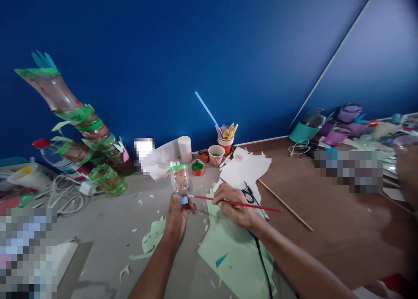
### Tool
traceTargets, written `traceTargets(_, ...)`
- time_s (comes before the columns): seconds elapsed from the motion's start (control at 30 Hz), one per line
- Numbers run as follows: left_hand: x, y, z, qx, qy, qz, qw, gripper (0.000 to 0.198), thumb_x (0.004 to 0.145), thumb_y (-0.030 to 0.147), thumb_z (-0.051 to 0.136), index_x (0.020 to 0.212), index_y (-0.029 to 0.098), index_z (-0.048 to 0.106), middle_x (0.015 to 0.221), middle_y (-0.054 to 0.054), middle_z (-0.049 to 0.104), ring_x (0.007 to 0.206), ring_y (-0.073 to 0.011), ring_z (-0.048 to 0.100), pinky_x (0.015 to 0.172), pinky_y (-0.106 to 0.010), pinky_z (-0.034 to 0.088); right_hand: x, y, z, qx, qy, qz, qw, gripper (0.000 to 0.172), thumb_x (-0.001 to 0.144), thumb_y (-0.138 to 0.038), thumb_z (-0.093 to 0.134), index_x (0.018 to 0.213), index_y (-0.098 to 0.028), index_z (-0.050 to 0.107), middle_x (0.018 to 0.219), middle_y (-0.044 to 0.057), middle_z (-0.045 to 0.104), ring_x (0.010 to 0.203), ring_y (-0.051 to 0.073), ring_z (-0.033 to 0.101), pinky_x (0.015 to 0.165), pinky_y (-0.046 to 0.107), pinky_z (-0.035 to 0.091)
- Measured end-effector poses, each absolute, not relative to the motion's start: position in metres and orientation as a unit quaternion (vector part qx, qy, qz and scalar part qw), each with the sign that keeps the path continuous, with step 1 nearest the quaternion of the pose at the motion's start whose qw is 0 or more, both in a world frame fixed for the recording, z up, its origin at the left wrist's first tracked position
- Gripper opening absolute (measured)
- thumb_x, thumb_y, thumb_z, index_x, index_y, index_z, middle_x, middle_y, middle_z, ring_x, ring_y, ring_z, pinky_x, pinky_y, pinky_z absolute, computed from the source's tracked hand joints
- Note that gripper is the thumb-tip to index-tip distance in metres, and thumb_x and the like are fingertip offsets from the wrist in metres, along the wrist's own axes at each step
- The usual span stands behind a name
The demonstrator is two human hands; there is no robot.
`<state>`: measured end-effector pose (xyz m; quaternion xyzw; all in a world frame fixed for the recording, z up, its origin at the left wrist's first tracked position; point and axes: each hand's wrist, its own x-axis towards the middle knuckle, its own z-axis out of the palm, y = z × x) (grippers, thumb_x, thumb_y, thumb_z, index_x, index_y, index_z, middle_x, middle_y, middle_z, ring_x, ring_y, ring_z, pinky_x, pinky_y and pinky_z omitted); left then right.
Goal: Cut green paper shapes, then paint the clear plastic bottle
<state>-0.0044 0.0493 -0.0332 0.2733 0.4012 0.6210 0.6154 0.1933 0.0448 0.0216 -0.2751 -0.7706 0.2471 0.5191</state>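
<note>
head view, bottle [180,178], paintbrush [256,206] in right hand [235,213]

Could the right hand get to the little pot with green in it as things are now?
Probably yes. The right hand already grips a red brush, but the green pot looks open on top, and nothing tall seems to stand between; the clear bottle is off to the left.
</note>
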Motion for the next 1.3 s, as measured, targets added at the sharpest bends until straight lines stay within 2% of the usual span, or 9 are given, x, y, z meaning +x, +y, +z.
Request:
traceTargets(0.1, -0.0052, 0.0493, -0.0329, 0.255, 0.402, 0.621, 0.623, 0.054, 0.075, 0.054, 0.067, 0.112, 0.017, 0.059, 0.076, -0.002, 0.064, 0.058, -0.0128, 0.054, 0.067, -0.035, 0.05, 0.1928, 0.0444, 0.0239, -0.297, -0.744, 0.243, 0.547, 0.022, 0.086, -0.013, 0.047, 0.087, -0.02, 0.067, 0.078, 0.007, 0.066, 0.076, 0.019, 0.061, 0.069, 0.034, 0.049)
traceTargets(0.3, -0.006, 0.0514, -0.0296, 0.24, 0.402, 0.619, 0.631, 0.044, 0.074, 0.047, 0.068, 0.105, 0.017, 0.06, 0.075, 0.0, 0.063, 0.057, -0.012, 0.054, 0.066, -0.035, 0.051, 0.1922, 0.0448, 0.0227, -0.276, -0.769, 0.241, 0.523, 0.021, 0.084, -0.01, 0.048, 0.085, -0.02, 0.067, 0.076, 0.006, 0.067, 0.076, 0.019, 0.062, 0.071, 0.034, 0.049)
traceTargets(0.47, -0.0059, 0.0516, -0.0291, 0.245, 0.403, 0.616, 0.631, 0.044, 0.073, 0.041, 0.069, 0.109, 0.018, 0.058, 0.075, 0.0, 0.063, 0.057, -0.0122, 0.054, 0.065, -0.034, 0.051, 0.1931, 0.0449, 0.0211, -0.296, -0.748, 0.234, 0.546, 0.021, 0.086, -0.011, 0.047, 0.089, -0.019, 0.067, 0.079, 0.007, 0.066, 0.077, 0.019, 0.062, 0.07, 0.034, 0.049)
traceTargets(0.7, -0.0071, 0.0512, -0.031, 0.255, 0.39, 0.615, 0.636, 0.029, 0.072, 0.036, 0.071, 0.092, 0.02, 0.057, 0.074, 0.001, 0.063, 0.058, -0.0126, 0.056, 0.068, -0.035, 0.051, 0.193, 0.0443, 0.021, -0.295, -0.749, 0.244, 0.54, 0.021, 0.084, -0.012, 0.048, 0.086, -0.02, 0.067, 0.078, 0.007, 0.066, 0.076, 0.019, 0.062, 0.069, 0.034, 0.049)
traceTargets(1.0, -0.0071, 0.0523, -0.0289, 0.25, 0.383, 0.614, 0.643, 0.032, 0.071, 0.035, 0.072, 0.095, 0.02, 0.059, 0.072, 0.001, 0.062, 0.056, -0.0121, 0.054, 0.067, -0.035, 0.052, 0.1975, 0.0481, 0.0259, -0.313, -0.76, 0.19, 0.537, 0.024, 0.082, -0.007, 0.048, 0.087, -0.021, 0.067, 0.077, 0.006, 0.068, 0.076, 0.019, 0.063, 0.072, 0.035, 0.049)
traceTargets(1.3, -0.0103, 0.0545, -0.0276, 0.217, 0.385, 0.613, 0.655, 0.03, 0.066, 0.036, 0.074, 0.085, 0.02, 0.056, 0.071, 0.002, 0.063, 0.054, -0.0124, 0.055, 0.068, -0.037, 0.053, 0.2019, 0.0527, 0.0244, -0.351, -0.734, 0.194, 0.549, 0.025, 0.08, -0.005, 0.047, 0.081, -0.02, 0.067, 0.076, 0.004, 0.067, 0.075, 0.018, 0.061, 0.072, 0.034, 0.048)
